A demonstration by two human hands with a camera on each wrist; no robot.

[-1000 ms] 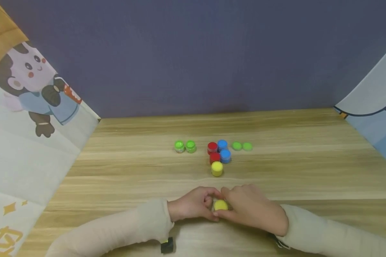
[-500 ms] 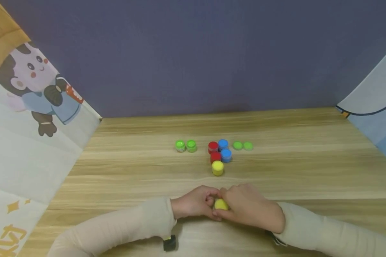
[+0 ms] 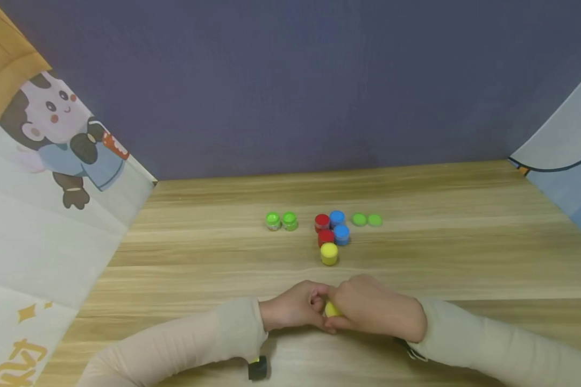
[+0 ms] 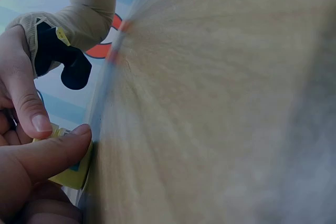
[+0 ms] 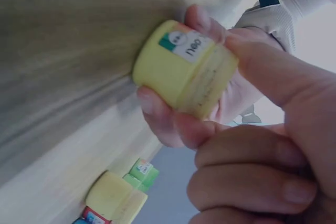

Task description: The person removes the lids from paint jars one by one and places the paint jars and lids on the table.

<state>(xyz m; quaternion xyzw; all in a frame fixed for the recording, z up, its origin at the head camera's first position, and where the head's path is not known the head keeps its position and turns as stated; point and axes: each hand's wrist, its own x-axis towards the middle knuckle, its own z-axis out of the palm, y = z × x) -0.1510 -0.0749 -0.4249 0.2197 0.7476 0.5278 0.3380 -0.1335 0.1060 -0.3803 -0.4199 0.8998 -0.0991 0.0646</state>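
Observation:
A small yellow paint jar (image 5: 170, 69) with a printed label stands close over the wooden table, between both hands. My left hand (image 3: 294, 306) grips its body, fingers curled around one side and the thumb (image 4: 65, 153) across the other. From the right, my right hand (image 3: 375, 310) pinches the jar's lid (image 5: 212, 85) between thumb and forefinger, the other fingers curled in. In the head view only part of the yellow top (image 3: 331, 310) shows beneath the right hand. Beyond the hands stands a second yellow jar (image 3: 328, 254).
Behind that jar, two red jars (image 3: 321, 222) and two blue jars (image 3: 341, 235) stand grouped together. Two uncovered green jars (image 3: 289, 221) are to their left, two green lids (image 3: 359, 219) to their right. A dark blue panel (image 3: 319, 80) backs the wooden table (image 3: 198, 215).
My right hand has turned over the jar's top, so less of the yellow shows. The left hand keeps its grip, and the head view has shifted slightly.

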